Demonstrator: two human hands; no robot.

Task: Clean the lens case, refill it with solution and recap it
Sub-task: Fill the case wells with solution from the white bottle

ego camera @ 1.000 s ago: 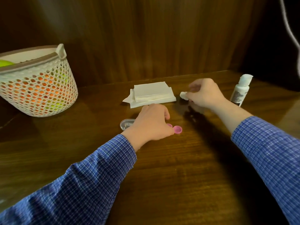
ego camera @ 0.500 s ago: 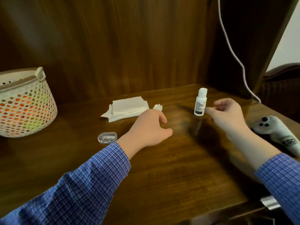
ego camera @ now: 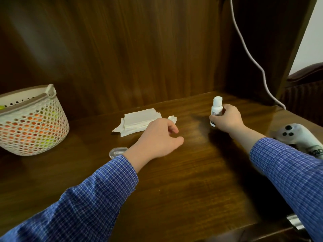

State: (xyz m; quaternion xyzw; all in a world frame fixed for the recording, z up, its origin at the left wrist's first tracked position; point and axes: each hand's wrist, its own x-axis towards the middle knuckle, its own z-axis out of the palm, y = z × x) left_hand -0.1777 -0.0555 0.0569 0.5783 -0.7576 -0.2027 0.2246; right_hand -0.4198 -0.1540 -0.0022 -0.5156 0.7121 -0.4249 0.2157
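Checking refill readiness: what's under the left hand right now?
Bare wooden table shows around the left hand; the clear case peeks out beside its wrist. Anything beneath the palm, pink caps included, is covered.

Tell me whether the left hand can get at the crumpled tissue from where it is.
Probably yes: the left hand lies just in front of the crumpled tissue, with only bare table between.

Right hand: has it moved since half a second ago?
Yes. The right hand has closed in leftward onto the solution bottle and now grips it; before, it hovered apart, to the bottle's right.
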